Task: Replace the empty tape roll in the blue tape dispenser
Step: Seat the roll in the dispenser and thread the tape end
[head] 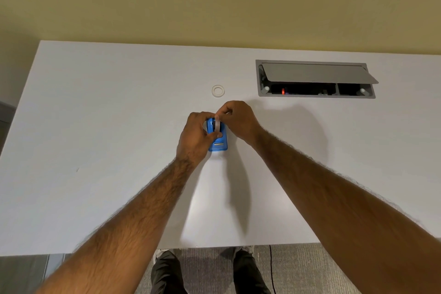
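Blue tape dispenser (217,137) flat on the white bench (114,126), cradled from its left side by the left hand (194,137), fingers curled around the body, thumb pressed near the cutter end; probably held so to keep the light dispenser from sliding. Right hand (238,119) just beyond and to the right of it, thumb and forefinger pinching a strip of clear tape (217,124) drawn over the top of the dispenser toward the cutter, likely to thread the free end onto the blade. Dark hub showing inside the dispenser's well under the strip; new roll seemingly seated there, though mostly hidden by both hands. Empty tape core (218,91), a small white ring, lying alone on the bench a little beyond the right hand, clear of the work, presumably set aside as the spent roll. Farther right of the right hand, a recessed cable box (315,79) with its grey lid propped open, dark sockets and a red light inside.
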Available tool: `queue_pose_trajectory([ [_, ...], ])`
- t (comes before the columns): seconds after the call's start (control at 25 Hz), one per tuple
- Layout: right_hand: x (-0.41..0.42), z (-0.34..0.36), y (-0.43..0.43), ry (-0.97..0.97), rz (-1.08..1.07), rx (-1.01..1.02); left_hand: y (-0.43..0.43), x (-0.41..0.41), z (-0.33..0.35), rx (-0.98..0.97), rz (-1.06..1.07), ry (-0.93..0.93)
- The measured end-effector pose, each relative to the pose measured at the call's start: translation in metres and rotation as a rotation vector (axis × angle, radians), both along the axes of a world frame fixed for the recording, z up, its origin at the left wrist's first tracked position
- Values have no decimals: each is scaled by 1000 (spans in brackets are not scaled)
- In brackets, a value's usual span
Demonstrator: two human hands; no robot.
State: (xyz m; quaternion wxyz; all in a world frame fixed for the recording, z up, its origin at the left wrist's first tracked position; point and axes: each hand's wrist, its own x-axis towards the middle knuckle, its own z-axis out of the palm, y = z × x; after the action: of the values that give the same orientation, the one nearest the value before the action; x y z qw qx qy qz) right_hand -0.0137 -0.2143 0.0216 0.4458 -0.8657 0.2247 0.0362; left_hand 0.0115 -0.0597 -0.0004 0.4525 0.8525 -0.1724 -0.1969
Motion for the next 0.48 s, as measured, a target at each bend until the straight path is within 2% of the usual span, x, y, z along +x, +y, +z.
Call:
queue_pose_trajectory([
  [0.24,-3,1,3,-15,-3,-69,1,2,-6,-31,-44,-6],
  [0.48,-9,6,1,-36,35,-54,2,3,-7,-54,-38,-12],
])
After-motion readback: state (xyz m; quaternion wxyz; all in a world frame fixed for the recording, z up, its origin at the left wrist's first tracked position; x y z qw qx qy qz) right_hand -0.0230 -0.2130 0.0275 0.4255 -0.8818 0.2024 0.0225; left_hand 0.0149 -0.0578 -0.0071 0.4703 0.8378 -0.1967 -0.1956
